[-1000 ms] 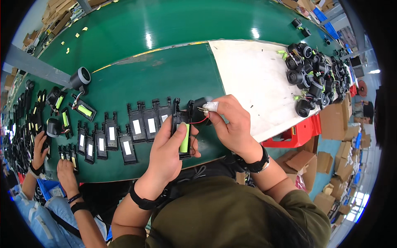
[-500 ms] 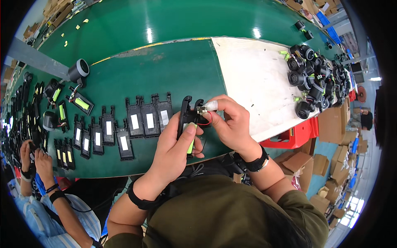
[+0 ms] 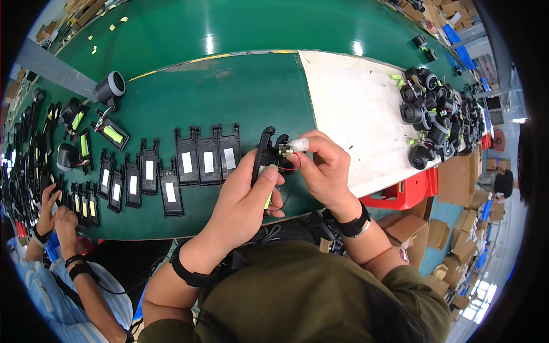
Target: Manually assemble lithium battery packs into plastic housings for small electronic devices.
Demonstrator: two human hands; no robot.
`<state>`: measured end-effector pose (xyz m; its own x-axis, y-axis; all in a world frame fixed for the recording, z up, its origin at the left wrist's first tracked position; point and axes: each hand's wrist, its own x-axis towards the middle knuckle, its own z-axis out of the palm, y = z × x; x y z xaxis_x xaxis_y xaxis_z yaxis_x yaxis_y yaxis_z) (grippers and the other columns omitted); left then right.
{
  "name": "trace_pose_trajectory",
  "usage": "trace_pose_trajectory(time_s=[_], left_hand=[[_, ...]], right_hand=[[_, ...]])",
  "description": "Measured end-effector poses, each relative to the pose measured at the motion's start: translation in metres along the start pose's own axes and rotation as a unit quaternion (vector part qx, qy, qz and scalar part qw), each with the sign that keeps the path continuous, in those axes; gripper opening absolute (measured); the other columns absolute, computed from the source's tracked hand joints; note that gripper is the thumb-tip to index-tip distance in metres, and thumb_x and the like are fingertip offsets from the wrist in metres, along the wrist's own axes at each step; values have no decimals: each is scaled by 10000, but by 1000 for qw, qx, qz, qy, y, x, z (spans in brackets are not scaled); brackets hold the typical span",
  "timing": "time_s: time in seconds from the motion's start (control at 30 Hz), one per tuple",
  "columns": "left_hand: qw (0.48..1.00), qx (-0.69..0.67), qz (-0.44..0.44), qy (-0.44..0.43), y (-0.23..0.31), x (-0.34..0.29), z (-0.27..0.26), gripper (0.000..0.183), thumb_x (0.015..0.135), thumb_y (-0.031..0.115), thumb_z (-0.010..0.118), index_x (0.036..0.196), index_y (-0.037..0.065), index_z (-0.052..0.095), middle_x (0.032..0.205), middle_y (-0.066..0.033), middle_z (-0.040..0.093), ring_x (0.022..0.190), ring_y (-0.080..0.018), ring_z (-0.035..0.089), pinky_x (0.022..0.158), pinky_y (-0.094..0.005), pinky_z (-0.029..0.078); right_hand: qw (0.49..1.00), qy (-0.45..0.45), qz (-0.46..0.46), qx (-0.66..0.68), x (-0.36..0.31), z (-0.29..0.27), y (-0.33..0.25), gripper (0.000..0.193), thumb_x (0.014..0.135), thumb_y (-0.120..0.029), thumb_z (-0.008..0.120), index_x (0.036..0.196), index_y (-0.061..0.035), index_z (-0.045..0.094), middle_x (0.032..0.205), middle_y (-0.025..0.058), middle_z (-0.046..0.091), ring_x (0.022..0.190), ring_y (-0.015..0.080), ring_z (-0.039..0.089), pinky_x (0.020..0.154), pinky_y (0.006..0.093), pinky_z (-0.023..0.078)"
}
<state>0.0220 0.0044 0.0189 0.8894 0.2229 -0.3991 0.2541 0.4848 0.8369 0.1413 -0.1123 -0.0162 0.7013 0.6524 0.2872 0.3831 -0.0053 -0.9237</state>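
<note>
A white wrap (image 3: 299,145) covers the end of the index finger on the right hand (image 3: 327,167). Back from those fingers, a broad black band (image 3: 353,222) circles the wrist, with a thin pale bracelet (image 3: 363,230) along its edge. Behind the fingers of the left hand (image 3: 245,191), a black strap (image 3: 186,268) goes round the other wrist. Farthest from the fingers is an olive-green shirt (image 3: 303,286) with short sleeves (image 3: 420,294)
</note>
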Motion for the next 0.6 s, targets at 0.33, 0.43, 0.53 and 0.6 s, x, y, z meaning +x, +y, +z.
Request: trace_pose_trajectory(time_s=[0.33,0.43,0.53,0.6], left_hand=[[999,24,-39,-26,6,2,-5,235,940,194,471,1117,40,480,871,-44,539,662,-110,549,541,-273,513],[999,12,-45,-15,4,4,-4,231,939,198,473,1106,38,486,872,-45,540,655,-110,546,533,-274,509],[999,5,-30,-15,3,4,-4,232,939,202,475,1102,37,487,871,-45,543,652,-110,545,523,-273,504],[999,-2,-23,-22,5,2,-5,235,939,208,476,1102,39,488,871,-44,545,650,-109,544,521,-273,501]], right_hand=[[1000,4,-15,15,-2,-1,2,108,729,52,645,814,-14,630,748,76,600,656,181,590,566,267,455],[1000,0,12,20,-4,2,1,101,740,49,645,818,-13,629,759,75,604,666,171,589,578,262,456],[999,28,-10,19,-4,4,0,87,754,44,638,817,-13,623,771,79,603,669,172,587,586,260,455],[999,25,-17,11,-5,4,2,87,757,43,637,822,-11,619,773,78,602,670,172,587,587,260,456]])
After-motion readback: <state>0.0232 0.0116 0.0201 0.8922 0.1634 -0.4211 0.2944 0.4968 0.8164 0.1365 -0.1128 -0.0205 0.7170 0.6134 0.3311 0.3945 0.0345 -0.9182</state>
